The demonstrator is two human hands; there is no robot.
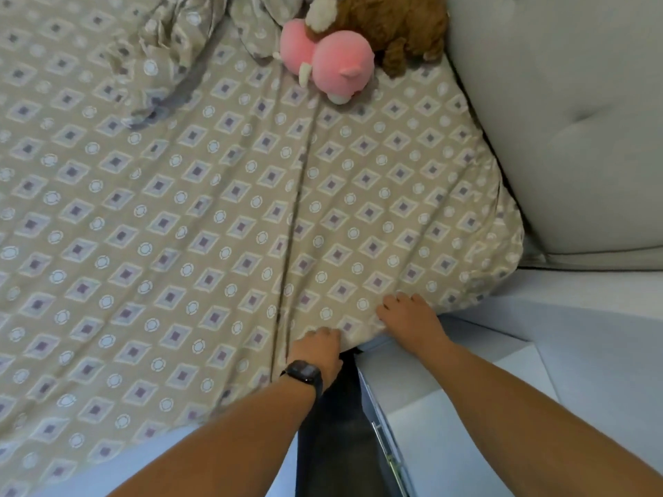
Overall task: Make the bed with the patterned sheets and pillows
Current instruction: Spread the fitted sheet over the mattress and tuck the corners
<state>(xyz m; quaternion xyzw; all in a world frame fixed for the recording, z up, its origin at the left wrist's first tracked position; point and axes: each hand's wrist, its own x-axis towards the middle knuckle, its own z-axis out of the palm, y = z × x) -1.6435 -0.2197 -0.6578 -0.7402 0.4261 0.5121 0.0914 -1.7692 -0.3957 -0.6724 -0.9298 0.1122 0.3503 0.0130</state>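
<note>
Head view looks down on the bed, where the patterned sheet (215, 217) covers the mattress almost fully. Both hands are at the near edge of the sheet, close to the bed corner. The left hand (317, 347), with a dark watch (303, 374) on the wrist, has its fingers curled into the fabric at the edge — its grip holds a fold of the sheet. Just to the right of it, the right hand (409, 313) lies on the sheet edge with the fingers bent over the cloth; it seems to hold the fabric too, but the fingertips are partly hidden in the folds. Between the two hands the sheet edge is lifted a little, and long creases run from the left hand away across the bed.

Far beyond the hands, at the other side of the bed, a pink plush toy (333, 61) and a brown plush toy (391, 26) lie touching each other. To the left of them lies a crumpled cloth (172, 34) of the same pattern — whether it is a pillow or a cover I cannot tell. To the right of the hands stands a pale padded headboard (574, 120), and below the right arm is a light floor (538, 353).
</note>
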